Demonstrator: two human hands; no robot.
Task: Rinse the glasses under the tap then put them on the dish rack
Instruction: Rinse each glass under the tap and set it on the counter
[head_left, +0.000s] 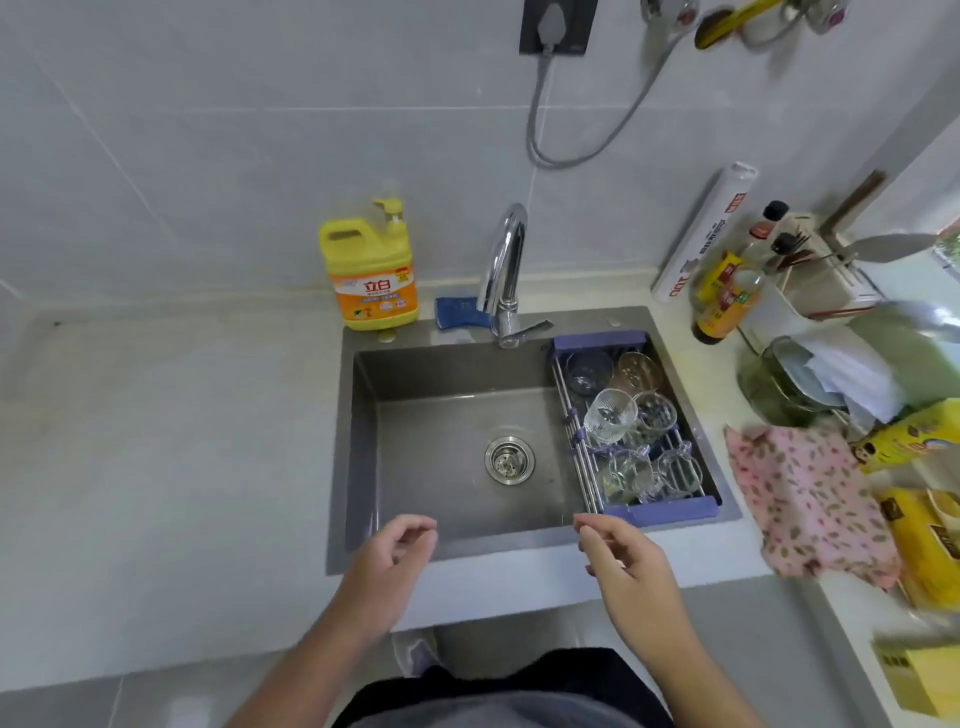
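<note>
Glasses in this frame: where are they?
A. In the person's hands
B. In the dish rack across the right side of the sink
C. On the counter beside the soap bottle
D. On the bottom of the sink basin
B: the glasses all sit in the dish rack spanning the right side of the sink, while the left hand and right hand hold nothing and the basin floor is bare.

**Open basin, crowded right**

We see the sink (441, 415) basin bare left of the rack (670, 506), which glasses (610, 415) fill. The tap (506, 270) overhangs the back rim. Left worktop (171, 441) lies open; bottles (727, 296) and a cloth (800, 499) crowd the right.
</note>
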